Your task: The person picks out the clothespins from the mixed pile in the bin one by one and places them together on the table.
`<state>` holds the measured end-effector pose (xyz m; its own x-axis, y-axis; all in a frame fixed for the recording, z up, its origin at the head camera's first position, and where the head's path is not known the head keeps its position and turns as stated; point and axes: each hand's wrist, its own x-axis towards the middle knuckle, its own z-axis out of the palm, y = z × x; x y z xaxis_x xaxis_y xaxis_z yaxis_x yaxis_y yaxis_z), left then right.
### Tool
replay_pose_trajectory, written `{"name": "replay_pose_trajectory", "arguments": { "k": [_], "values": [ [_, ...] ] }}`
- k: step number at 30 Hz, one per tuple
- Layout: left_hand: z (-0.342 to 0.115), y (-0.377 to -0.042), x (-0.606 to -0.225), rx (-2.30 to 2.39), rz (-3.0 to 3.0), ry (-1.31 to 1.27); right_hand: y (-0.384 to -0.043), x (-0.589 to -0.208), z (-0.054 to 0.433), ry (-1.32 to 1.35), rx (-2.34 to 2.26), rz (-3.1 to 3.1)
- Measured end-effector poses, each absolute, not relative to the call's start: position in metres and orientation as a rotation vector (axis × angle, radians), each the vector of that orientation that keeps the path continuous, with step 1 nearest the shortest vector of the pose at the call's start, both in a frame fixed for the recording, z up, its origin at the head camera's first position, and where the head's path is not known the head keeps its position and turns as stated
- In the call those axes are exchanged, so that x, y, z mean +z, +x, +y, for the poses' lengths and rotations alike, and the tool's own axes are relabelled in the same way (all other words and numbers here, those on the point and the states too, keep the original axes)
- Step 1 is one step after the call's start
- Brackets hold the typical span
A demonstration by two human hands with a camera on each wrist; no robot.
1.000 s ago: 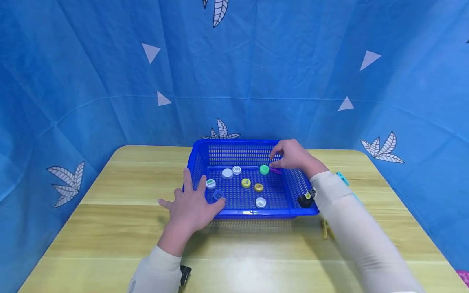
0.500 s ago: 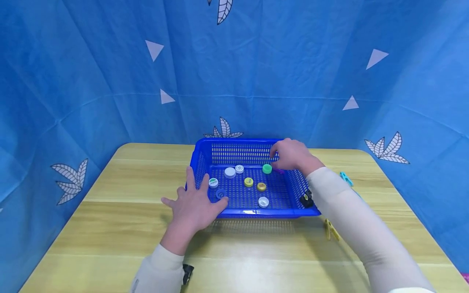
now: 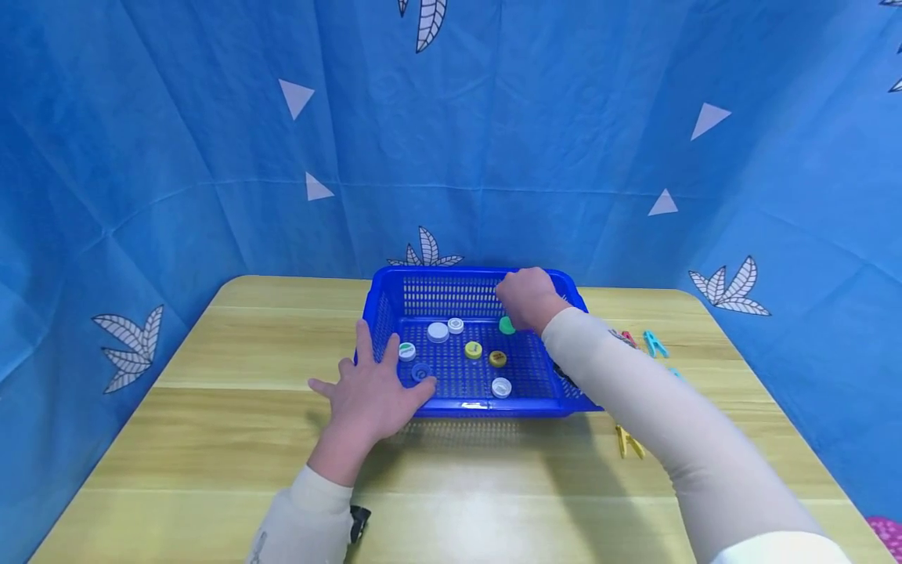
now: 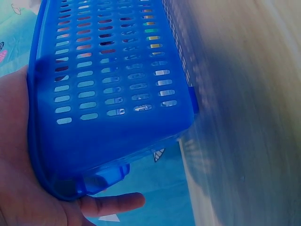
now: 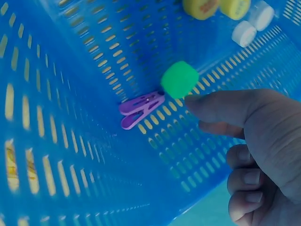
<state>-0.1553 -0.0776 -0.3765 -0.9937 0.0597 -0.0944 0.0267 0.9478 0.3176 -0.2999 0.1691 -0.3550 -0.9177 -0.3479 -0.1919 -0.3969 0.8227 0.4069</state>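
Observation:
My left hand [image 3: 369, 399], fingers spread, rests on the front left corner of the blue basket [image 3: 486, 407]. In the left wrist view the palm [image 4: 19, 165] lies against the basket's rim. Inside the basket's right part is my right hand [image 3: 532, 298], beside a green bottle cap [image 5: 180, 79]. In the right wrist view its thumb and index finger reach toward the cap, while the other fingers are curled in. The thumb tip is close to the cap; whether they touch I cannot tell. A purple clothespin [image 5: 141, 109] lies beside the cap on the basket floor.
More caps lie in the basket: a yellow cap [image 3: 473, 350], a brownish-yellow cap [image 3: 497, 359], a white cap [image 3: 502, 388] and a blue cap [image 3: 421, 372], among others. Right of it on the wooden table are a yellow clothespin [image 3: 629, 442], a turquoise clothespin [image 3: 655, 344] and a red clothespin [image 3: 629, 338].
My right hand has moved left, from above the purple clothespin to the green cap, and its forearm with it. The left hand has stayed on the basket corner.

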Motion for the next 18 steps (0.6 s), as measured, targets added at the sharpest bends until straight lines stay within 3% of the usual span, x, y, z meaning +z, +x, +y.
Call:
{"name": "replay_pose_trajectory", "arguments": {
  "k": [18],
  "values": [
    [-0.076, -0.154, -0.374, 0.477, 2.98, 0.074, -0.305, -0.383, 0.143, -0.34, 0.99, 2.771]
  ]
}}
